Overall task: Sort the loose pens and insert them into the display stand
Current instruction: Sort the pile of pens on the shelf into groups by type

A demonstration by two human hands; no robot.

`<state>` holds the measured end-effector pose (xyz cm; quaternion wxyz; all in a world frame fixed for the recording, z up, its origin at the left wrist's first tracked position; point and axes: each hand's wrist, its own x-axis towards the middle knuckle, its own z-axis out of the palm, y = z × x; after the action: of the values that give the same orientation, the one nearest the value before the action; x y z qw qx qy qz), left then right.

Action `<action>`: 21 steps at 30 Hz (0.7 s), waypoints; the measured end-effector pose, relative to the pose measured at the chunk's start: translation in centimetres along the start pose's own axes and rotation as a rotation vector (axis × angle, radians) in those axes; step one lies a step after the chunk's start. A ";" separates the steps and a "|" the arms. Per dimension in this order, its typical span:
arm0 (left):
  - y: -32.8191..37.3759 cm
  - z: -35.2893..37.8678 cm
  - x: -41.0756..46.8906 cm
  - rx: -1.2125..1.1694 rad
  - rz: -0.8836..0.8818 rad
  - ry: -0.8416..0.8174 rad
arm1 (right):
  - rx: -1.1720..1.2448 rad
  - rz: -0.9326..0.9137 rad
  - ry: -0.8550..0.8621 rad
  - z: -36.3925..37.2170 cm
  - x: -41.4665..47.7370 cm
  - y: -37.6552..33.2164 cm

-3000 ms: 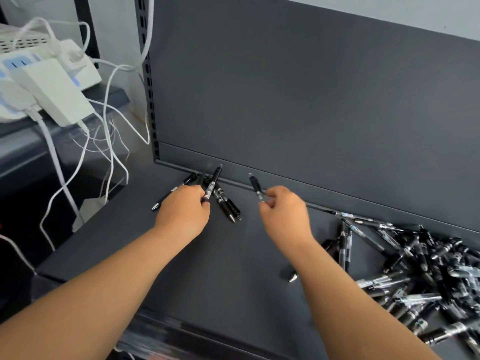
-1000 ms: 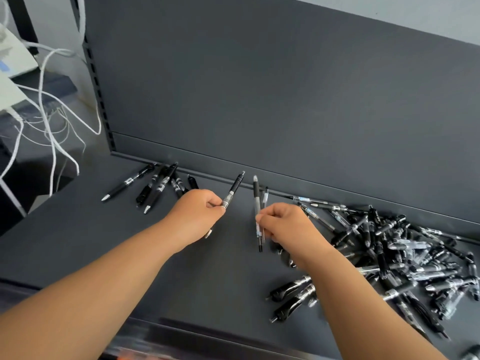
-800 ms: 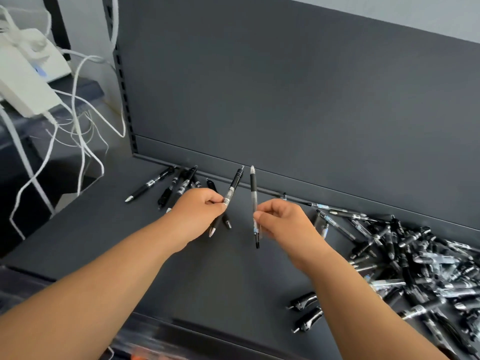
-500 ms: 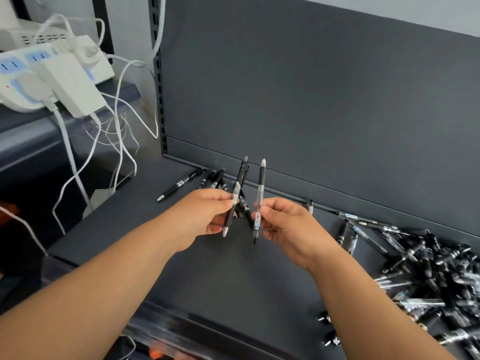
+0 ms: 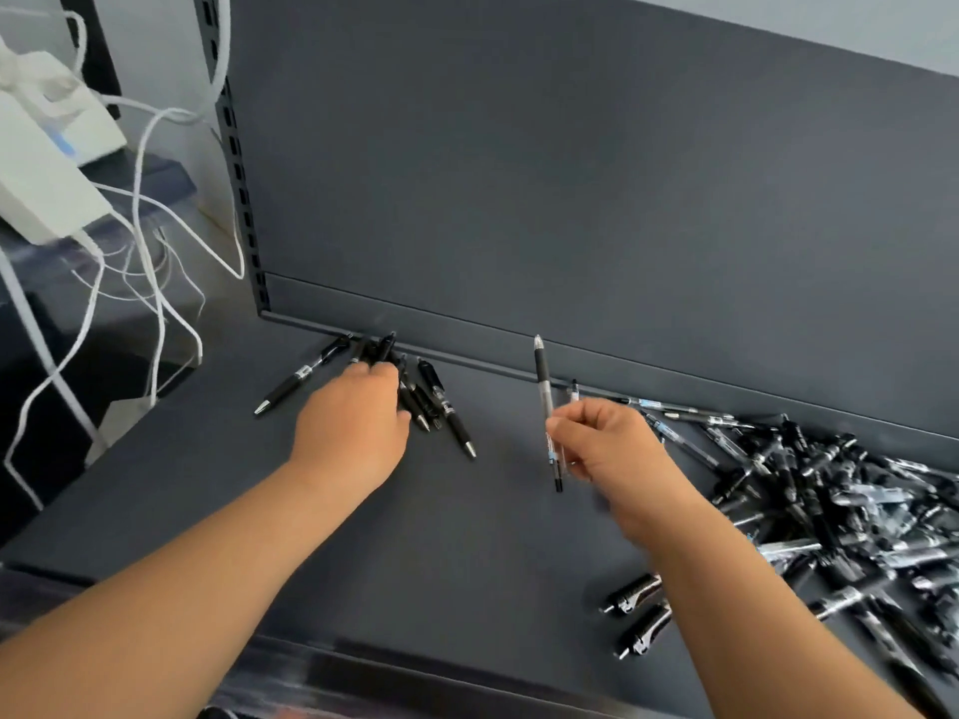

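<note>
Clear pen [image 5: 543, 397] pinched upright in right hand [image 5: 612, 451]; left hand [image 5: 353, 428] covers black pens [image 5: 442, 404], grip unclear.

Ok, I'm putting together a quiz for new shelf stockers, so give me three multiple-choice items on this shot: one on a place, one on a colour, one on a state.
1. Where on the shelf does the big pile of pens lie?
A) at its right side
B) in its left back corner
C) hung on the back panel

2. What colour are the cables left of the shelf?
A) red
B) white
C) green

3. How is the clear pen in the right hand held?
A) flat on an open palm
B) snapped in two
C) pinched, nearly upright

Answers:
1 A, the heap spreads toward the right edge of the view.
2 B, they hang white against the grey wall.
3 C, the fingertips pinch its lower barrel and it stands almost vertical.
</note>
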<state>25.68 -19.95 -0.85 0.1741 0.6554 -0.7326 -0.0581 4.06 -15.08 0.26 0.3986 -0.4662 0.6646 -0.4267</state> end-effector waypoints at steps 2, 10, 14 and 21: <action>1.6 0.0 -0.1 -0.005 0.076 0.020 | -0.009 0.009 0.079 -1.9 -0.2 0.5; 10.8 3.4 0.5 -0.165 0.270 -0.246 | -0.002 0.046 0.261 -8.2 -1.8 2.7; 13.7 5.4 1.3 -0.106 0.214 -0.317 | -0.037 0.065 0.284 -10.4 -2.5 3.6; 15.6 5.7 1.3 -0.153 0.112 -0.321 | -0.037 0.079 0.274 -12.9 -2.3 4.5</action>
<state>9.07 -19.92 -1.03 0.1074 0.5808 -0.7797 -0.2076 -8.60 -9.49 0.43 0.3121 -0.3844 0.7384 -0.4578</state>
